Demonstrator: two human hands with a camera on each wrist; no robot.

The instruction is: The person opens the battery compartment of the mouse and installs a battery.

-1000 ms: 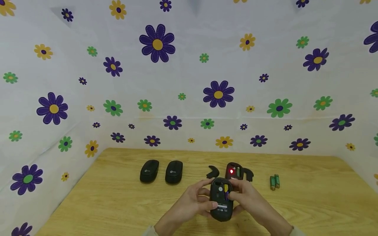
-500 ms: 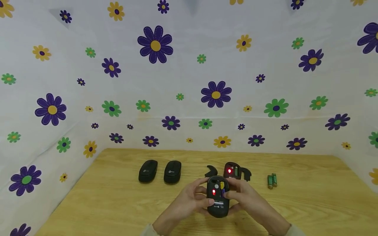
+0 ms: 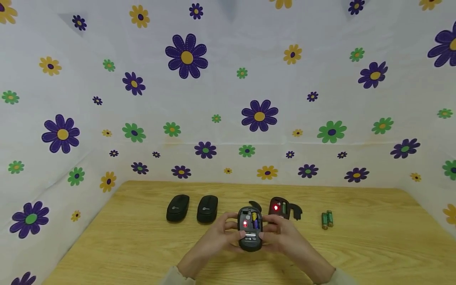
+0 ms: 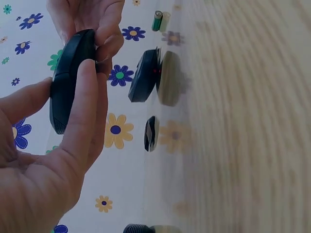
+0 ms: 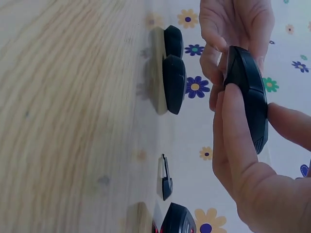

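Note:
Raised over the table, a black computer mouse [image 3: 250, 244] has its underside facing up. Its battery bay is uncovered and shows a yellow-and-purple battery [image 3: 255, 221]; a red light glows beside the bay. My left hand [image 3: 216, 238] grips the mouse's left side, thumb on the underside. From the right, my right hand [image 3: 289, 239] holds the other edge, its thumb near the label. Both wrist views show fingers round the mouse [image 4: 68, 82] from either side, its top shell [image 5: 250, 92] turned toward the fingers.
Behind the hands lies another upturned mouse [image 3: 277, 213], lit red, with a green battery in its bay. Loose black covers flank it, one on the right [image 3: 295, 210] and one on the left [image 3: 255, 205]. Two green batteries [image 3: 327, 219] lie right; two upright mice [image 3: 207, 209] sit left.
Both hands have carried the mouse left and slightly up in view. Its red light, unlit a second ago, came on. My right thumb has shifted from the battery to the mouse's lower right edge.

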